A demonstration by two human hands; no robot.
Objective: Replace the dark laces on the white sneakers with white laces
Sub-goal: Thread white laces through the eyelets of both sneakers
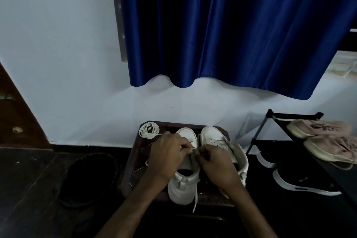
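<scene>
Pale wall [58,44] and a blue curtain [231,25] stand behind a dark stool [133,166] on a dim floor. Two white sneakers sit side by side on the stool, toes toward the wall.

Both hands cover the eyelets of the left sneaker [181,183], so the lacing there cannot be made out. The right sneaker [212,135] is partly hidden behind the right hand [214,162]. Both forearms are cut off by the bottom edge.

The left hand [170,152] arches over the tongue with its fingers curled, pinching a white lace [191,148]. The right hand meets it knuckle to knuckle, its fingertips closed on the same lace. A loose strand [195,199] hangs down past the heel.

A coiled spare lace [148,130] lies at the stool's far left corner. On the right, a rack [270,120] holds pink shoes [318,128] above black shoes [301,183]. A dark basket [87,179] sits left of the stool, barely visible.
</scene>
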